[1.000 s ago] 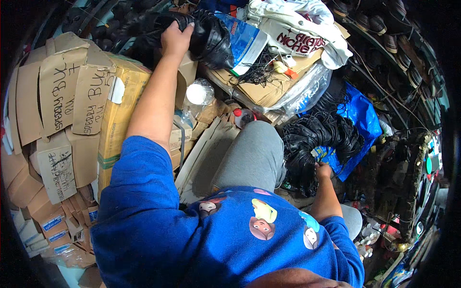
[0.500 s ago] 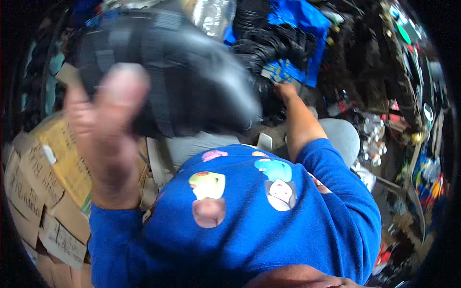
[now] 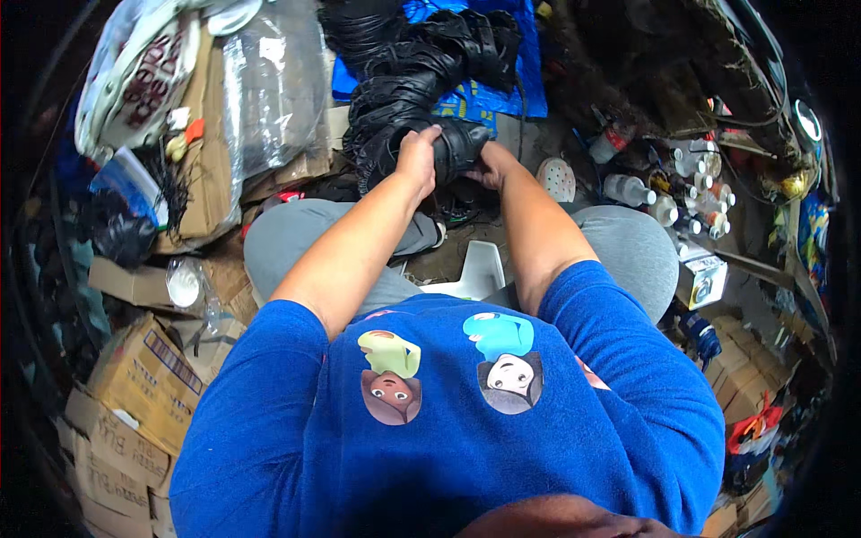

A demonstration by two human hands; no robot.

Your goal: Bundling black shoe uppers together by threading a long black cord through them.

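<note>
In front of me, between my knees, is a black strapped piece (image 3: 459, 148) that looks like a shoe upper. My left hand (image 3: 417, 161) is closed on its left side, thumb on top. The fingers of my right hand (image 3: 492, 165) pinch its right edge. Touching it on the far side is a long, curving row of similar black pieces (image 3: 408, 85), nested into one another. The row lies partly on a blue plastic sheet (image 3: 531, 67). My fingertips are partly hidden beneath the piece I hold.
Several plastic bottles (image 3: 664, 208) stand to the right, near a pale perforated clog (image 3: 556, 179). A white plastic stool edge (image 3: 482, 271) shows between my legs. Cardboard boxes (image 3: 148, 381) are piled on the left. Clear plastic wrap (image 3: 273, 90) covers cardboard at the far left.
The black piece my left hand held up close has come down in front of me. My right hand has drawn back from the blue sheet, and both hands now meet at a black piece.
</note>
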